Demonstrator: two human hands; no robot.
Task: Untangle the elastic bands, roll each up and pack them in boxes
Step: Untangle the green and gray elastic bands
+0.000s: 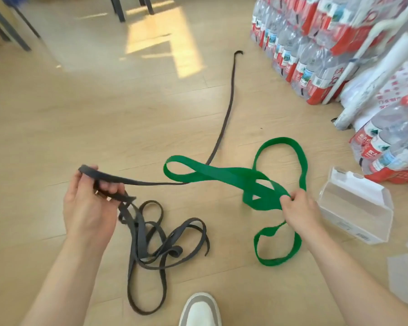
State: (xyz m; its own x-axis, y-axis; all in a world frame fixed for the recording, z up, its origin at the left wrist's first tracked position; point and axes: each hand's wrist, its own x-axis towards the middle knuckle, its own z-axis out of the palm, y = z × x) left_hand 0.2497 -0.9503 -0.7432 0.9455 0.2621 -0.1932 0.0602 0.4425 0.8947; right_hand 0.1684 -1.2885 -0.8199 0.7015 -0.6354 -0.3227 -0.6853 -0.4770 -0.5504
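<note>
The left hand is gripping the dark grey band at centre left, its tangle trailing below; the right hand is pinching the green band at centre right. Both are looking limp and light, best taken near a free loop.

Both bare forearms reach forward and down, well apart. The left hand is turned palm-up, fingers curled round the grey band — the right hand, knuckles up, pinches the green band at its fingertips.
</note>
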